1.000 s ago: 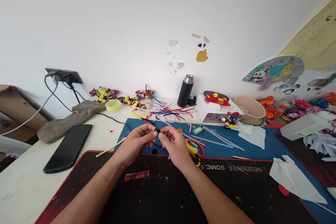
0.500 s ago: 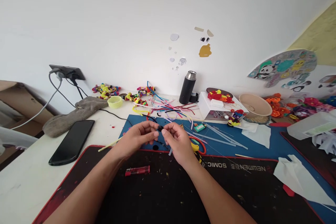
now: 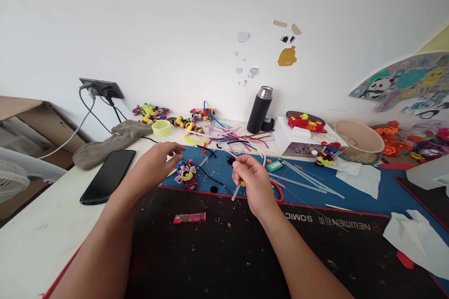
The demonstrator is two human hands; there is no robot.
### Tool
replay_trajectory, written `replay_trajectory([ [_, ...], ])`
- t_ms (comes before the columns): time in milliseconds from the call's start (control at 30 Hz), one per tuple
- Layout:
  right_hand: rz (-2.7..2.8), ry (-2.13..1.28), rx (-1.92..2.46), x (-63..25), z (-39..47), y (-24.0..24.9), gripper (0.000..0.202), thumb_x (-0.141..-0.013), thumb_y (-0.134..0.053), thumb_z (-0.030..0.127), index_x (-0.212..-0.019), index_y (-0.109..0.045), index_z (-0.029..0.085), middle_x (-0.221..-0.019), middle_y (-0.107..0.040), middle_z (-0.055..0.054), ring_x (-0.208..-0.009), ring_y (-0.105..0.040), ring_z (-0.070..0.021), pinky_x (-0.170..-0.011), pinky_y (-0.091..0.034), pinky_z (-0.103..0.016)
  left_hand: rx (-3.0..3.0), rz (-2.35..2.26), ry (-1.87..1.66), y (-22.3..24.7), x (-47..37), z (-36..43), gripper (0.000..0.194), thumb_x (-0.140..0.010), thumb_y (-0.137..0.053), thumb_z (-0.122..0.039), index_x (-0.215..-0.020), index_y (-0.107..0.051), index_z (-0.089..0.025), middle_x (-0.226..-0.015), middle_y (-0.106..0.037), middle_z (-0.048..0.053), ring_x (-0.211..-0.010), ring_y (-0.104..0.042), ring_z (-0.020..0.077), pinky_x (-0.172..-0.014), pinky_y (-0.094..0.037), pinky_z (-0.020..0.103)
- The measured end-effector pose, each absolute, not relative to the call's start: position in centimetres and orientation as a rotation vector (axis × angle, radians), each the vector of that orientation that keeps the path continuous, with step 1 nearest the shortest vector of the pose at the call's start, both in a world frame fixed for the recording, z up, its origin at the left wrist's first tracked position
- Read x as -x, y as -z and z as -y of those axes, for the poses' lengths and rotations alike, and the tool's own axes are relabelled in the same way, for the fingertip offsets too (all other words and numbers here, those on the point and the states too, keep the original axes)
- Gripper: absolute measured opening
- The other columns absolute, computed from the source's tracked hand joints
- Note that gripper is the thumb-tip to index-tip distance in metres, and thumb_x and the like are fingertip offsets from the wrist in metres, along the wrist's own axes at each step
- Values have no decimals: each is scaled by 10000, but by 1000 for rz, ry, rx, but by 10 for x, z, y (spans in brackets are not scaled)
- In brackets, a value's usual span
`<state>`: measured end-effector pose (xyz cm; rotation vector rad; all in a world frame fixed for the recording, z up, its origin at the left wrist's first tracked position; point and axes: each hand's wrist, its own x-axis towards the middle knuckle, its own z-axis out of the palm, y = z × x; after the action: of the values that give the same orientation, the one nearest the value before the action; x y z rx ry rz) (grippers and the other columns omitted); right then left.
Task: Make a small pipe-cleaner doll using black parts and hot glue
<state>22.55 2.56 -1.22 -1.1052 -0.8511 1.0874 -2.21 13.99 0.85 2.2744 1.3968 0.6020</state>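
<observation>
My right hand (image 3: 254,182) pinches a small black piece (image 3: 230,160) between thumb and fingertips, above the blue mat. Its exact kind is too small to make out. A translucent stick (image 3: 235,193) pokes out below that hand. My left hand (image 3: 159,164) is empty, its fingers bent but apart, over the left end of the blue mat. Just right of it lies a small pipe-cleaner doll (image 3: 186,175) with pink, blue and dark red parts. A black cord (image 3: 213,179) and a black disc (image 3: 213,189) lie between the hands.
A red lighter (image 3: 190,218) rests on the black mat (image 3: 203,261). Behind are loose pipe cleaners (image 3: 235,136), a black thermos (image 3: 259,111) and a yellow tape roll (image 3: 162,127). A phone (image 3: 107,176) lies left; translucent sticks (image 3: 305,177) and white tissue (image 3: 414,240) lie right.
My left hand has let go of the black piece and moved left, uncovering the doll. My right hand keeps the piece. The view has shifted slightly.
</observation>
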Motion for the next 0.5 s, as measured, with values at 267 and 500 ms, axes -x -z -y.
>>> replay_trajectory([
  [267,870,-1121,1082,-223,-23,10,222,-834,-748,403,-853,-629,216,-603,-524,54,-544,-465,-128,-545,-391,-269,-2338,-1504,-276,9,25,-147,482,-912,-556,-558,-1206,-745,-226,-1234,-773,144,-1104,-692,353,-921,-487,396],
  [500,871,-1144,1092,-221,-21,7,241,-822,-764,413,-849,-621,221,-599,-521,54,-546,-465,-133,-547,-395,-276,-2217,-1498,-262,13,21,-150,482,-774,-690,-584,-1121,-786,-262,-1097,-817,105,-1012,-727,355,-841,-507,368],
])
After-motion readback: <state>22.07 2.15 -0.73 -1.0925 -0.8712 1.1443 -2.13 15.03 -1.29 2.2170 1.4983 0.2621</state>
